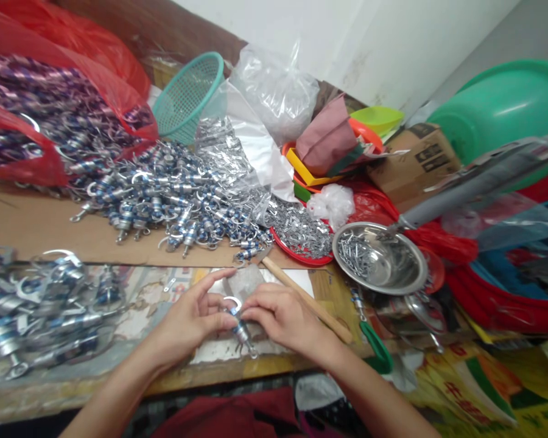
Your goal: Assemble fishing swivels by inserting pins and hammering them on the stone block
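Both my hands meet over the front of the workbench around one small metal clip (pixel 240 325) with a blue band and a silver ring on top. My left hand (pixel 189 321) pinches it from the left, thumb and fingers closed on it. From the right, my right hand (pixel 281 316) presses its fingertips on the same clip. The clip's lower end sticks out below my fingers. A wooden stick (pixel 307 299) lies just behind my right hand.
A big heap of similar clips (pixel 173 198) lies behind, more at the left (pixel 36 304). A steel bowl of small parts (pixel 379 258), a red tray of metal pieces (pixel 301 234), a teal basket (pixel 187 97), red bags, boxes and green basins crowd the back and right.
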The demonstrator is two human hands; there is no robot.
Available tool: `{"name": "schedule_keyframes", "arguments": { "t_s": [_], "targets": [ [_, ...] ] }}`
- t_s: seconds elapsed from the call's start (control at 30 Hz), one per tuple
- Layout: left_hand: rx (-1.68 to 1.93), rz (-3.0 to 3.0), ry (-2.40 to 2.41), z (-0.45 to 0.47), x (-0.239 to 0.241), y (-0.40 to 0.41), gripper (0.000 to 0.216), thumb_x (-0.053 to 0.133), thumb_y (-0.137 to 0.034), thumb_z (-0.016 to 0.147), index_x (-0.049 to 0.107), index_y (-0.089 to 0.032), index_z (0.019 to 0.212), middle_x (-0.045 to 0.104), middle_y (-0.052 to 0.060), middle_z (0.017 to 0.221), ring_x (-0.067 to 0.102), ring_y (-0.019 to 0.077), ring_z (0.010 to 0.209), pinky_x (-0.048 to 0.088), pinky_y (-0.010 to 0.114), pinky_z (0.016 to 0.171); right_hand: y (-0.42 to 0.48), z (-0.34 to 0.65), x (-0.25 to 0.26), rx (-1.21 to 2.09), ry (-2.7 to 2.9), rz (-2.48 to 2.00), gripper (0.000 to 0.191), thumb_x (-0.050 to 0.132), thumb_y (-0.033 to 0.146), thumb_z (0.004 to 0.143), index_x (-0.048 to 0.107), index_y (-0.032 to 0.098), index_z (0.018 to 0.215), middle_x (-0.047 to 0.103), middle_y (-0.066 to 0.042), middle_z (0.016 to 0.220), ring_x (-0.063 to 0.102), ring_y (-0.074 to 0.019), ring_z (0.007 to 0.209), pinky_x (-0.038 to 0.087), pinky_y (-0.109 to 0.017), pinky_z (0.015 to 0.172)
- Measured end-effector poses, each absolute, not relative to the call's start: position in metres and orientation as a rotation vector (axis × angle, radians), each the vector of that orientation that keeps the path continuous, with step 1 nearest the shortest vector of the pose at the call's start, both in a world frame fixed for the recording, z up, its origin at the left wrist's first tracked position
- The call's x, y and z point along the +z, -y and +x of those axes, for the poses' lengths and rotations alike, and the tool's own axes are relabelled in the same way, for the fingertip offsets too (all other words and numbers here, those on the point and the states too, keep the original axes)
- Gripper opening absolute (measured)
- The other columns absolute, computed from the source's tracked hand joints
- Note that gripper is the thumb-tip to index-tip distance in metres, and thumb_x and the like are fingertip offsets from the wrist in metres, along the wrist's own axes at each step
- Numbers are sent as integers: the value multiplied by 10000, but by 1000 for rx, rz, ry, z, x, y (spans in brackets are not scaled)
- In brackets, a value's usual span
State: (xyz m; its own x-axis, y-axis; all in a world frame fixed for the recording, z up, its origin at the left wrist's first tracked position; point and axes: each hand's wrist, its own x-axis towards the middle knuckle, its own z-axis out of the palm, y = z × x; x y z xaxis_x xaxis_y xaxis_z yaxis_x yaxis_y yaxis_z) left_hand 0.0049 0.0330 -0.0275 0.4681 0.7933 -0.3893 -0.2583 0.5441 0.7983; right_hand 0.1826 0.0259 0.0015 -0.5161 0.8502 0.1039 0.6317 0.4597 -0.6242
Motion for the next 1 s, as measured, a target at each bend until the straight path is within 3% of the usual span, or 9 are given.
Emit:
{"name": "schedule_keyframes", "arguments": {
  "t_s": [0.23,0.37,0.47,0.53,0.7,0.87,1.0],
  "targets": [
    [743,702,-809,7,-26,-32,806,693,-94,593,290,-183,1285,658,-6,701,627,153,633,489,287,625,-21,166,-19,638,2103,-1248,144,549,164,802,682,190,852,622,-24,698,571,-140,671,443,-236,618],
    [746,706,-863,7,-27,-31,775,702,-88,573,339,-182,1252,634,-29,678,609,136,591,490,275,598,-22,187,-18,480,1862,-1314,176,460,166,851,630,190,888,625,-43,815,580,-152,786,454,-260,708],
    [747,722,-874,7,-29,-32,761,706,-88,565,361,-188,1236,628,-30,686,606,135,593,492,276,596,-31,219,-25,272,1873,-1610,201,511,230,821,579,182,1002,602,-78,944,558,-211,897,438,-341,777],
    [748,729,-876,7,-30,-32,761,707,-94,562,363,-192,1234,627,-30,685,607,138,594,495,281,598,-36,237,-34,318,2027,-1774,276,561,258,783,567,185,1049,599,-86,970,559,-241,909,433,-377,783],
    [762,731,-904,7,-28,-31,760,716,-103,553,377,-192,1228,625,-31,682,607,143,600,500,291,603,-25,249,-34,446,2050,-1799,166,548,228,795,581,173,948,618,-53,889,591,-193,818,467,-309,721],
    [760,732,-907,7,-29,-30,758,710,-99,564,373,-203,1235,633,-30,685,610,140,587,494,287,596,19,242,8,463,2061,-1489,381,512,182,844,475,240,1219,611,-54,1043,585,-171,946,476,-252,772],
    [774,744,-896,7,-31,-31,800,719,-104,563,344,-194,1264,651,-21,668,613,142,565,495,285,582,46,235,15,374,2172,-1333,518,445,90,858,352,267,1336,617,-57,978,608,-153,837,490,-236,706]
  ]
}}
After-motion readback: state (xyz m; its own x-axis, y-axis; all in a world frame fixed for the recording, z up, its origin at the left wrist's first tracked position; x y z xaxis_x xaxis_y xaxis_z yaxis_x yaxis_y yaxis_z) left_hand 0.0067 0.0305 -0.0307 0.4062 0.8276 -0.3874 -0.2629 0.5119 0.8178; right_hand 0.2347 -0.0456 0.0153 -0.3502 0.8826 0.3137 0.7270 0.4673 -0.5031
